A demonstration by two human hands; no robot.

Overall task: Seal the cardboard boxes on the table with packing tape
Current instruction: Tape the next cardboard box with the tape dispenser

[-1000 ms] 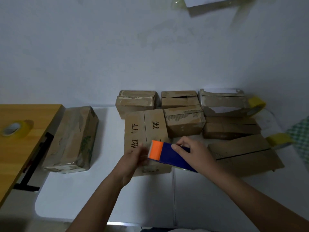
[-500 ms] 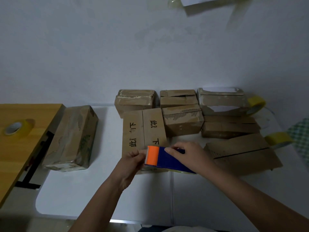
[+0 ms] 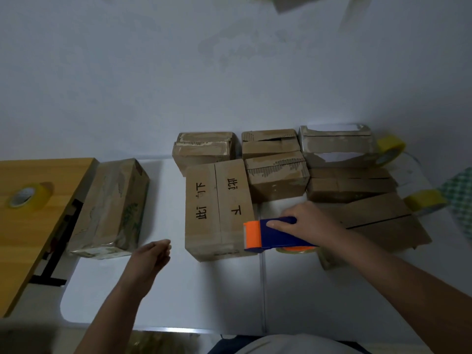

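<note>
- The right hand, at centre right of the frame, has its grip clamped around a blue and orange tape dispenser.
- The dispenser's orange end touches the near right corner of the printed cardboard box at the middle of the white worktop.
- The left hand hovers at lower centre left, fingers relaxed and apart, holding nothing, just left of that box.
- More cardboard boxes crowd behind and to the right.
- A yellow tape roll lies on the wooden worktop at left.
</note>
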